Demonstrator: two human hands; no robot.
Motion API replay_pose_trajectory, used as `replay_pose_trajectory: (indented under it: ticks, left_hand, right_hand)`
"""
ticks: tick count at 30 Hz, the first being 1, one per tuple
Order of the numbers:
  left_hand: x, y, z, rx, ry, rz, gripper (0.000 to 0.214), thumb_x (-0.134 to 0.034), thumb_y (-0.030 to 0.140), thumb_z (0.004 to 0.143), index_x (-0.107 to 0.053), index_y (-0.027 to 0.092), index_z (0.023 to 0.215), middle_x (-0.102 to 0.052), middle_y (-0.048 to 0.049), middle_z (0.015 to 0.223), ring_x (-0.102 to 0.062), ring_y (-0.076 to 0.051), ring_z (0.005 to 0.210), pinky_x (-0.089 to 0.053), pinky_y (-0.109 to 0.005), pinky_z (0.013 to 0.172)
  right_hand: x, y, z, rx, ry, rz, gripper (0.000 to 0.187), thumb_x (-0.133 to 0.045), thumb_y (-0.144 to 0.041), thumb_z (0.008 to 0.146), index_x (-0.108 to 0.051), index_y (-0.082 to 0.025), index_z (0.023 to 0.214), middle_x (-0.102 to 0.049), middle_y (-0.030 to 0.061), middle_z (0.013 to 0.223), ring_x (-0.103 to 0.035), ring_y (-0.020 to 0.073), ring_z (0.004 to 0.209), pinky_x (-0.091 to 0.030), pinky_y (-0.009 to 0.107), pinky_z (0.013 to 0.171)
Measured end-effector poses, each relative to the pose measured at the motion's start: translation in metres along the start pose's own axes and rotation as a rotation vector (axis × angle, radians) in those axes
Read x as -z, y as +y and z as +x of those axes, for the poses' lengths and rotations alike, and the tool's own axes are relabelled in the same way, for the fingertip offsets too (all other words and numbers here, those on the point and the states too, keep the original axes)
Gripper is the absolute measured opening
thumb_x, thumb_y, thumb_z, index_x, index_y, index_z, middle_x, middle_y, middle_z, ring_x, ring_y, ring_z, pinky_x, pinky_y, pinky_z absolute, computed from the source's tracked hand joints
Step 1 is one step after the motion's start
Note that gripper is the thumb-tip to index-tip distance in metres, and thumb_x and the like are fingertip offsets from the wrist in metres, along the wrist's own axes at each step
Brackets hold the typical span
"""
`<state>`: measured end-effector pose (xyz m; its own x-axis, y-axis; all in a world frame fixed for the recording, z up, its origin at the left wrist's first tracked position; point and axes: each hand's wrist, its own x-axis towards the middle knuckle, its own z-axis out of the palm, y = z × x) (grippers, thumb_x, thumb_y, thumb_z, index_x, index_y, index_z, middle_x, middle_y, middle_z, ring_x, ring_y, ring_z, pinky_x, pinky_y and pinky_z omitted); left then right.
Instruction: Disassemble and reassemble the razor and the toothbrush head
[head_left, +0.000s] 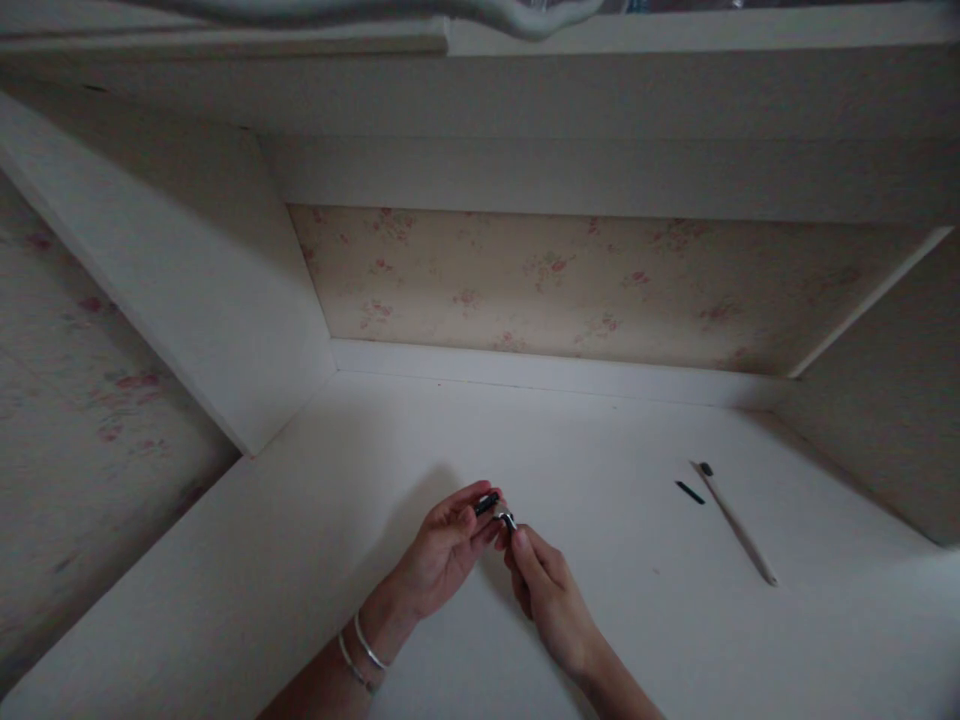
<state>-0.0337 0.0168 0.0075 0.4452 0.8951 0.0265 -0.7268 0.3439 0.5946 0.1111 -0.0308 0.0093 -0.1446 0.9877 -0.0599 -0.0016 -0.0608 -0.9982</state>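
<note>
Over the white bench [300,520], the left hand [442,555] has its fingers closed narrowly round a small black piece [487,503], and the right hand [551,600] pinches a curved black-and-white piece [508,521] just beside it; whether the two touch I cannot tell. Well off to the right lie a slim white stick [739,525] with a dark end and, near that end, a short dark strip [690,492]. Left and right panels [187,260] and an overhead shelf [600,95] hem in the space.
</note>
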Motion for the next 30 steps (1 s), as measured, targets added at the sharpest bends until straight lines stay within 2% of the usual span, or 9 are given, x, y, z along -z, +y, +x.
replay_pose_trajectory:
  ticks: [9,19,30]
  left_hand:
    - [-0.0014,0.0012,-0.0001,0.009,-0.010,0.032,0.033,-0.071,0.020,0.075,-0.066,0.017,0.108,-0.068,-0.0096,0.109,-0.060,-0.020,0.100,-0.042,-0.033,0.088]
    - [-0.0012,-0.0005,0.0008,0.005,0.031,0.079,0.034,-0.073,0.022,0.074,-0.067,0.018,0.107,-0.067,-0.0096,0.108,-0.060,-0.019,0.096,-0.042,-0.033,0.084]
    - [-0.0027,-0.0008,0.0007,-0.010,0.053,0.069,0.035,-0.075,0.020,0.071,-0.068,0.018,0.105,-0.068,-0.0081,0.106,-0.061,-0.018,0.092,-0.044,-0.031,0.081]
  right_hand:
    - [-0.0015,-0.0008,-0.0004,0.039,0.017,-0.042,0.041,-0.035,-0.054,0.092,-0.052,-0.018,0.084,-0.032,-0.0052,0.062,-0.029,0.0086,0.051,-0.023,0.020,0.043]
    - [-0.0051,-0.0029,-0.0015,0.047,0.050,-0.102,0.042,-0.035,-0.054,0.092,-0.056,-0.018,0.085,-0.042,-0.0017,0.065,-0.033,0.0110,0.054,-0.027,0.021,0.045]
    - [-0.0055,0.0012,-0.0002,0.022,0.052,-0.042,0.046,-0.037,-0.061,0.088,-0.053,-0.019,0.080,-0.035,-0.0044,0.060,-0.031,0.0092,0.050,-0.025,0.020,0.041]
